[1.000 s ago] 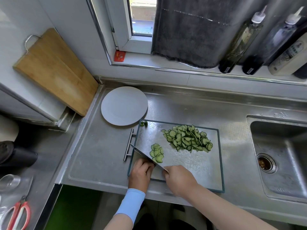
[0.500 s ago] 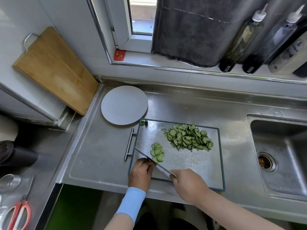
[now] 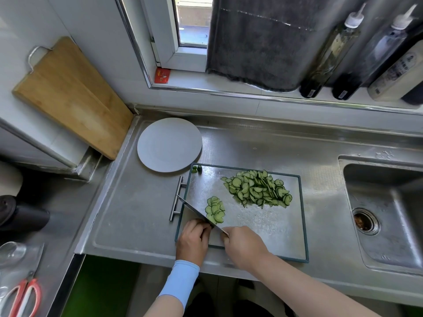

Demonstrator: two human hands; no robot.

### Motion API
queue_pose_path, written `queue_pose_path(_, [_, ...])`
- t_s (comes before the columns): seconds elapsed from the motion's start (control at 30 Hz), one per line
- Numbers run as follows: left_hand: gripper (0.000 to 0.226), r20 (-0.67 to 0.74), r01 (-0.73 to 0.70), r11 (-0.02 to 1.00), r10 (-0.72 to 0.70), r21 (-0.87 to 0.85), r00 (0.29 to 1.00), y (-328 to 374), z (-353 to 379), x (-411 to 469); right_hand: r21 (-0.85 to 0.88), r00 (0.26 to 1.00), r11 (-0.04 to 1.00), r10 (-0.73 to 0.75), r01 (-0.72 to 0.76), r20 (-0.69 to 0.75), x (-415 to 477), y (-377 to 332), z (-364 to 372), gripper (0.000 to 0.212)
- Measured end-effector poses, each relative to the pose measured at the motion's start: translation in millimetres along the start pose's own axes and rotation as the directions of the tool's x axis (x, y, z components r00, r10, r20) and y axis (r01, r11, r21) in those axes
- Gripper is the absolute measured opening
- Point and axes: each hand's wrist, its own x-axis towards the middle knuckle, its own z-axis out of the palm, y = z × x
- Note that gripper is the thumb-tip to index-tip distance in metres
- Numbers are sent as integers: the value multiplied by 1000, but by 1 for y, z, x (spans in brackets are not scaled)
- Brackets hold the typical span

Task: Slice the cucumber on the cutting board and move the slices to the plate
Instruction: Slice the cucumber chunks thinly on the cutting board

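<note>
On the near-left part of the steel cutting board with a teal rim [image 3: 270, 227], both hands work side by side. The right hand [image 3: 243, 247] is closed round the handle of a broad steel knife [image 3: 199, 213], whose blade runs diagonally from that hand toward the board's left edge and bar handle. The left hand [image 3: 193, 241], in a light-blue sleeve [image 3: 180, 280], sits just left of the blade with its fingers curled down and knuckles against the flat of the steel. What lies under those fingers is hidden, so I cannot tell whether it holds anything.

Just right of the blade, touching it, lies a short overlapping row of thin green cucumber slices [image 3: 215, 209]. A much larger loose pile of cucumber slices [image 3: 257, 188] covers the far-right part of the board, apart from the row. Two small dark-green cucumber end pieces [image 3: 196, 168] sit at the board's far-left corner.

The round pale-grey plate [image 3: 169, 145] rests on the stainless steel counter [image 3: 137, 202] just beyond that corner, with no slices on it. A steel sink [image 3: 389, 202] lies to the right. A wooden board [image 3: 71, 97] leans against the far-left wall, and red-handled scissors [image 3: 23, 298] lie at the near left.
</note>
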Motion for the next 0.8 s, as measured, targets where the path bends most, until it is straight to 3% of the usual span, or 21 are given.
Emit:
queue_pose_path(0.33, [10, -1, 22, 1000, -22, 0, 1000, 0, 0, 2, -19, 998, 999, -41, 41, -44, -22, 14, -4, 34])
queue_pose_path(0.8, [15, 6, 44, 999, -44, -14, 999, 0, 1, 0, -35, 1000, 999, 15, -15, -1, -14, 7, 0, 36])
